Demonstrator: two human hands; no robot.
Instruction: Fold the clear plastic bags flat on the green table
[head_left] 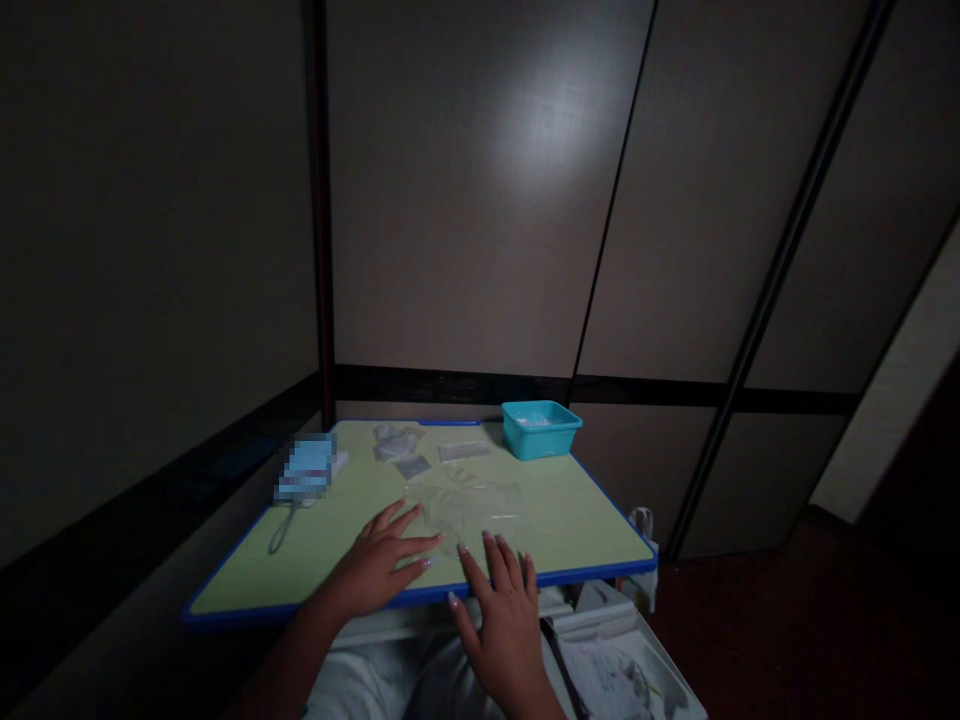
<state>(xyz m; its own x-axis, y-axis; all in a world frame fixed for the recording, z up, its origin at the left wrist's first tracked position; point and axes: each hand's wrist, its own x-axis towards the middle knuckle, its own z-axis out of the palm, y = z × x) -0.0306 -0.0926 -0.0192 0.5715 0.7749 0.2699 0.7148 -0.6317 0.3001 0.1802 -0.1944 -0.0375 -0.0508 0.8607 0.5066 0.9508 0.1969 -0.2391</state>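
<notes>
My left hand point(384, 563) lies flat on the pale green table point(570, 510), fingers spread and pointing right toward a clear plastic bag point(472, 505). My right hand point(501, 612) rests at the table's blue front edge, fingers stretched forward, the tips just at the near edge of that bag. Neither hand holds anything. The bag lies flat in the middle of the table.
A turquoise tub point(540, 428) stands at the back right corner. Small clear packets point(412, 448) lie at the back. A blurred blue item with a strap point(302, 472) sits at the left edge. A white tray with papers point(630, 670) lies below right. Wall panels close behind.
</notes>
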